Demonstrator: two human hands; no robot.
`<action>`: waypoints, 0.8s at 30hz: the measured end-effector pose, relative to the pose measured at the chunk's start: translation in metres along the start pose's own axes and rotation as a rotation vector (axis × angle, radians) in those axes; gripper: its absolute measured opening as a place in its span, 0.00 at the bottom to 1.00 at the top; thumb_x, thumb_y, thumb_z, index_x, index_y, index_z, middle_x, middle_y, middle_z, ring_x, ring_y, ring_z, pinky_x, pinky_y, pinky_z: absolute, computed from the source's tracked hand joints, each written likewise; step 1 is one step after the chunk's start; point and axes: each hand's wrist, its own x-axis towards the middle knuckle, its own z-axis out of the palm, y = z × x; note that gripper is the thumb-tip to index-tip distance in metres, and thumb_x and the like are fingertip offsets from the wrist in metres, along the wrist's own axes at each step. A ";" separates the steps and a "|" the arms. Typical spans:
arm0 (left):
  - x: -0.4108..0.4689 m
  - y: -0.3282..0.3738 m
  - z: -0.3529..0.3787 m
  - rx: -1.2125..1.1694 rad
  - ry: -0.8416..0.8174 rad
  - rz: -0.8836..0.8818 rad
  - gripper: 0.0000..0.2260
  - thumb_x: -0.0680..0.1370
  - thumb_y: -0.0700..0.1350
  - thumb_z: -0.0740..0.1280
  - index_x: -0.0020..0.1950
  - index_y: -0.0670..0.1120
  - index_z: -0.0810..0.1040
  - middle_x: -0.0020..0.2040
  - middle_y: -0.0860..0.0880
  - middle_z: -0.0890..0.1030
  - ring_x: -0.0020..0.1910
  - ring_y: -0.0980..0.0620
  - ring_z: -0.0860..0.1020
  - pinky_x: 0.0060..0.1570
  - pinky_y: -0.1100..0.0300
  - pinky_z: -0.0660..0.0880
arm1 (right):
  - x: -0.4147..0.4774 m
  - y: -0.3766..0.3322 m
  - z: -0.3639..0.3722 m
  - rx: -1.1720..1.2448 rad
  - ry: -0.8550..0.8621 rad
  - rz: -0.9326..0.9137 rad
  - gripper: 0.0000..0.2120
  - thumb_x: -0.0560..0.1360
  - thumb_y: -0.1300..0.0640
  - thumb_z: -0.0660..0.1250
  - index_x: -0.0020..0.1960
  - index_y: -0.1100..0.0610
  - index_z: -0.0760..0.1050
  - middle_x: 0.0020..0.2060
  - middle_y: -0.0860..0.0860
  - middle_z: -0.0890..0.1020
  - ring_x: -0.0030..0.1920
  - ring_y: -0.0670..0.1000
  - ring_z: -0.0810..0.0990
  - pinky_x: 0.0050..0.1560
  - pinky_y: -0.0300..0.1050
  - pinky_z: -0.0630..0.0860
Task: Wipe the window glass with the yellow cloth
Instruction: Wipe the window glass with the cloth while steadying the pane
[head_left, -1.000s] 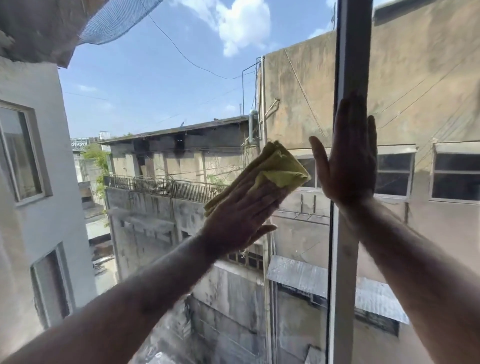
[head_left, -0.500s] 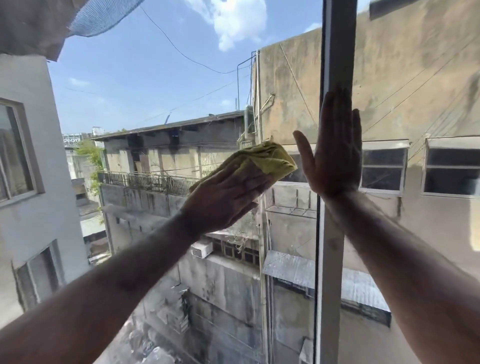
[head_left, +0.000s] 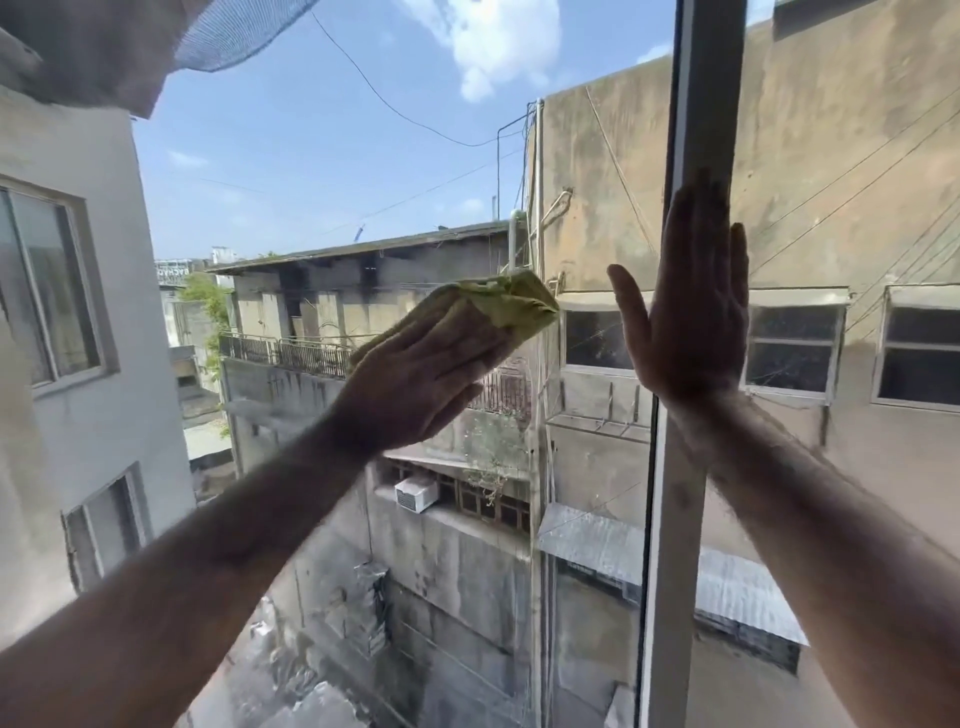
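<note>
The window glass fills the view, with buildings and sky behind it. My left hand lies flat on the pane near the middle and presses a folded yellow cloth against it; the cloth sticks out past my fingertips to the upper right. My right hand is spread open, palm flat against the grey vertical window frame and the glass beside it, fingers pointing up. It holds nothing. A narrow gap separates the cloth's tip from my right thumb.
The frame bar runs top to bottom right of centre and splits the window into two panes. A second pane lies to the right of it. Both forearms reach in from the lower corners.
My left hand with the cloth has slid slightly left and down across the glass. My right hand stays pressed on the frame. The camera has shifted a little.
</note>
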 end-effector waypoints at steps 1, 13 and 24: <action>-0.002 -0.018 -0.004 0.015 0.005 -0.074 0.19 0.87 0.47 0.62 0.78 0.45 0.73 0.78 0.45 0.74 0.80 0.43 0.70 0.77 0.38 0.71 | 0.000 0.000 0.000 0.006 -0.003 -0.002 0.41 0.89 0.35 0.46 0.87 0.66 0.54 0.87 0.64 0.56 0.89 0.61 0.55 0.89 0.60 0.55; -0.067 -0.020 -0.008 0.022 0.146 -0.554 0.17 0.87 0.43 0.61 0.75 0.40 0.76 0.75 0.42 0.77 0.78 0.41 0.72 0.72 0.39 0.76 | -0.009 0.017 0.007 0.000 -0.023 -0.054 0.42 0.88 0.33 0.48 0.88 0.65 0.50 0.88 0.62 0.53 0.89 0.59 0.52 0.90 0.58 0.52; -0.007 -0.090 -0.026 0.137 0.128 -0.540 0.15 0.88 0.45 0.60 0.69 0.42 0.81 0.75 0.46 0.78 0.78 0.45 0.73 0.71 0.45 0.78 | -0.011 0.021 0.010 0.002 0.001 -0.077 0.43 0.88 0.34 0.49 0.88 0.66 0.50 0.88 0.64 0.54 0.89 0.62 0.54 0.90 0.57 0.49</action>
